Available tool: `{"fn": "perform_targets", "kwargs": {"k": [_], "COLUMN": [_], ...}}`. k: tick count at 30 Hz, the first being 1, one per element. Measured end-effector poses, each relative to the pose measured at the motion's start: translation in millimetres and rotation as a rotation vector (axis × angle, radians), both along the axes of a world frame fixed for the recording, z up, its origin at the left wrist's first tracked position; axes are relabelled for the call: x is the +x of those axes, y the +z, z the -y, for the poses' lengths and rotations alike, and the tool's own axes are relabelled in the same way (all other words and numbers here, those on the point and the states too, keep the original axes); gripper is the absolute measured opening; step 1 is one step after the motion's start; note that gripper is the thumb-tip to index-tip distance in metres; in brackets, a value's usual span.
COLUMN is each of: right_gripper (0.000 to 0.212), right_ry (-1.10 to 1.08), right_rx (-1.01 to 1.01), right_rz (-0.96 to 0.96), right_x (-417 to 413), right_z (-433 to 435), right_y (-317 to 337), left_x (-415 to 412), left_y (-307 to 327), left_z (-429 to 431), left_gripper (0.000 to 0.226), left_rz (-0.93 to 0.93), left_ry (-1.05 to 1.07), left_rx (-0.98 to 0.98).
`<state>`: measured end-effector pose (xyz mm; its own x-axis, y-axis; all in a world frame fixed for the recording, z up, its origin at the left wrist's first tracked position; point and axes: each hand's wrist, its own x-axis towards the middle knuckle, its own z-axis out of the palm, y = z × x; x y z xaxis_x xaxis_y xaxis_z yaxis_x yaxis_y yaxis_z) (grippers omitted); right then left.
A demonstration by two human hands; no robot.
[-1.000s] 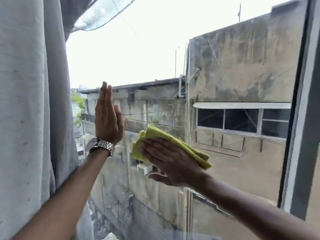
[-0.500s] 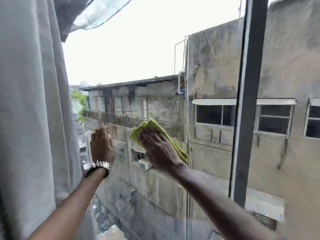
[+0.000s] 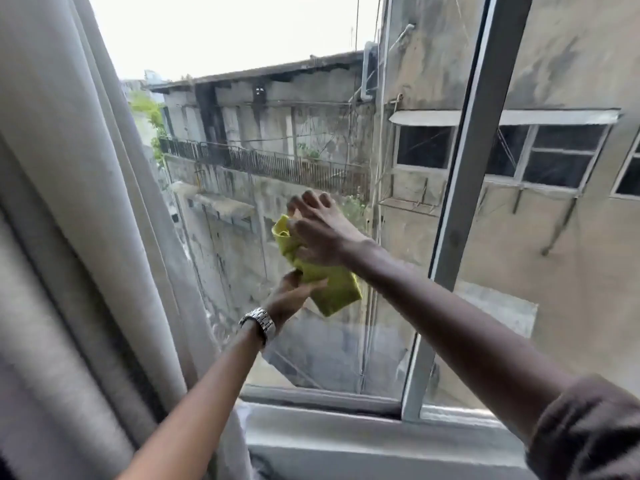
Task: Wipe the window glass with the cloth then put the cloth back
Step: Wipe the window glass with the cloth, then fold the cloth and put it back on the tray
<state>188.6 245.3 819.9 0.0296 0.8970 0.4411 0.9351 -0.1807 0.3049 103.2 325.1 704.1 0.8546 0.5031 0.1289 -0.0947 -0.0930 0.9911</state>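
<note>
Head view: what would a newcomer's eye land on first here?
The bright yellow-green folded cloth at centre, against the window glass, with the right hand on its top and the left hand, wearing a silver metal wristwatch, gripping its lower edge. A pale grey curtain fills the left.

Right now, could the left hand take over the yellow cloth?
Probably yes: the left hand already touches the lower part of the yellow cloth, just below the right hand pressing it to the glass, and nothing lies between.

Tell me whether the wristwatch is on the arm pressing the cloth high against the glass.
No. The wristwatch sits on the left hand, gripping the yellow cloth from below.
</note>
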Motion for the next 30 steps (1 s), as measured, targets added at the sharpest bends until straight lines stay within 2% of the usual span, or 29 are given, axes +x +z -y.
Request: {"fn": "perform_targets", "kwargs": {"k": [2, 4, 5, 7, 8, 10, 13, 15, 17, 19, 21, 24, 27, 30], "right_gripper": [0.048, 0.054, 0.052, 0.033, 0.022, 0.021, 0.021, 0.027, 0.052, 0.072, 0.066, 0.037, 0.021, 0.024], "right_ry": [0.01, -0.034, -0.072, -0.144, -0.185, -0.33, -0.477, -0.569, -0.618, -0.57, -0.52, -0.5, -0.446, -0.399], "right_rx": [-0.108, -0.317, -0.438, -0.671, -0.77, -0.891, -1.011, -1.131, -1.299, -1.4, -1.304, -1.044, -0.843, -0.803], "right_rz": [-0.261, -0.587, -0.787, -1.168, -1.315, -1.485, -1.523, -1.554, -1.617, -1.576, -1.506, -1.413, -1.339, -1.217], "right_x": [10, 18, 20, 22, 22, 13, -8, -19, -28, -26, -15, 3, 8, -2], "right_z": [30, 58, 74, 107, 125, 167, 225, 261, 286, 295, 289, 270, 254, 253], "right_y": [-64, -141, -188, -285, -338, -442, -571, -641, -691, -735, -769, -812, -844, -859], "left_x": [-25, -50, -63, -86, -97, -124, -160, -179, -194, -197, -188, -158, -132, -125], "left_y": [-67, -146, -189, -272, -317, -402, -511, -572, -618, -656, -685, -725, -751, -762], "left_z": [21, 50, 68, 105, 124, 166, 225, 264, 297, 320, 333, 340, 332, 323], "left_gripper": [0.026, 0.041, 0.049, 0.052, 0.053, 0.06, 0.063, 0.056, 0.044, 0.039, 0.035, 0.03, 0.027, 0.03], "left_rz": [-0.117, -0.278, -0.357, -0.51, -0.574, -0.71, -0.878, -0.984, -1.056, -1.082, -1.087, -1.033, -1.025, -1.134], "left_ry": [-0.144, -0.233, -0.27, -0.345, -0.371, -0.405, -0.397, -0.379, -0.398, -0.348, -0.218, -0.022, 0.081, 0.178], "left_rx": [-0.117, -0.207, -0.257, -0.379, -0.453, -0.603, -0.762, -0.807, -0.829, -0.848, -0.853, -0.817, -0.762, -0.57]}}
